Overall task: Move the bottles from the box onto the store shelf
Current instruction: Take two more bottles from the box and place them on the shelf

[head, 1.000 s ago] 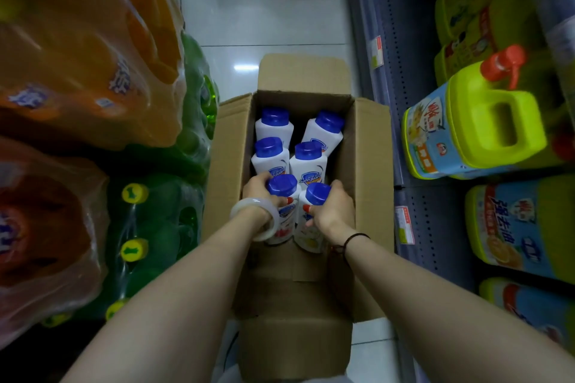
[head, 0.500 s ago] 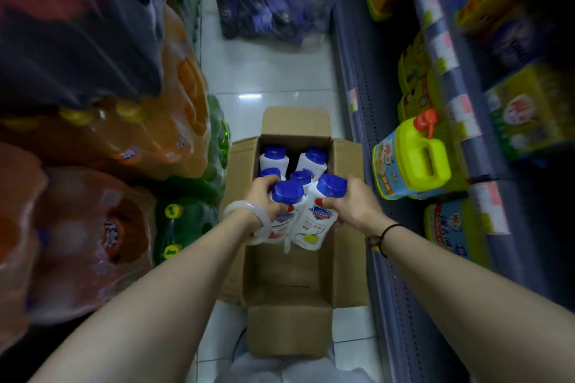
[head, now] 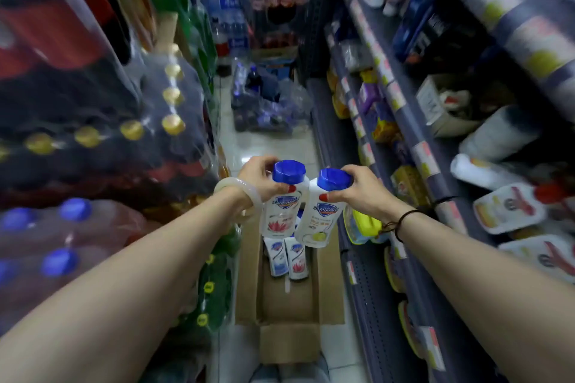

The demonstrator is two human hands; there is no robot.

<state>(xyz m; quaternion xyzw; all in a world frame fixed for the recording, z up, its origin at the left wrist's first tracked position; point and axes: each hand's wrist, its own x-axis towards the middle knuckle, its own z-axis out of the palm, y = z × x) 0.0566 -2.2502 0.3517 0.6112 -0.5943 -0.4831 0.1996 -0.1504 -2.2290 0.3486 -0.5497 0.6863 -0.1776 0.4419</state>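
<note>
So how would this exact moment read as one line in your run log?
phase: lifted clear of cardboard box | left hand: grip on lotus-label bottle | right hand: grip on lemon-label bottle | shelf: not reached

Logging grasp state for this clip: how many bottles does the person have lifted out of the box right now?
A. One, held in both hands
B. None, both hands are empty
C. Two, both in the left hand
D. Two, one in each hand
D: the left hand holds one white bottle by its neck and the right hand holds another, both above the box.
</note>
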